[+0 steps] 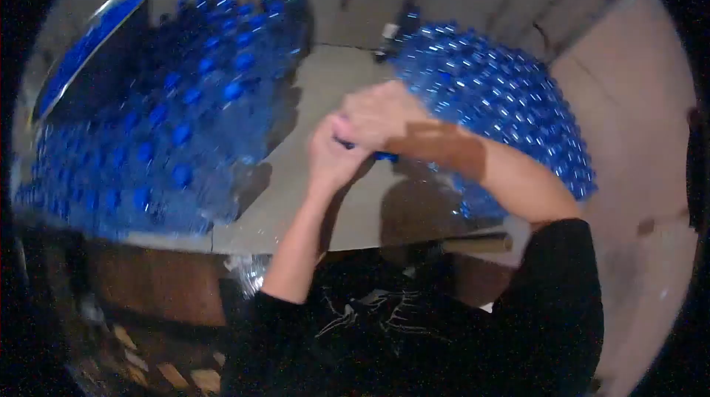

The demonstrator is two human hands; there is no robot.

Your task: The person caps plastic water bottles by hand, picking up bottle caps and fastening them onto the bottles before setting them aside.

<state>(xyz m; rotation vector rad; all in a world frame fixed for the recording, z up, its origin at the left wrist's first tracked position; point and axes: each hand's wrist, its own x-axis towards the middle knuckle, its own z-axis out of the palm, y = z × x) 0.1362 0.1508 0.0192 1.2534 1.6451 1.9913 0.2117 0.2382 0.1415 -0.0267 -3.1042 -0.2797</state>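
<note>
My left hand (333, 149) and my right hand (384, 112) are closed together over the middle of the table, blurred by motion. The right one lies over the top of the left. What they grip is mostly hidden; a small dark-blue bit shows between them, and another blue piece (386, 156) shows under my right wrist. To the left of my hands stands a dense group of clear bluish bottles with round blue caps (181, 134). On the right is a packed group of shiny translucent blue bottle-like pieces (495, 93), whose tops I cannot make out clearly.
A container with a bright rim, full of small blue pieces (92, 49), is at the far left. The grey tabletop (296, 182) runs between the two groups. A cardboard-coloured strip (481, 243) lies at the near edge. Clear plastic film (248, 271) hangs near my left elbow.
</note>
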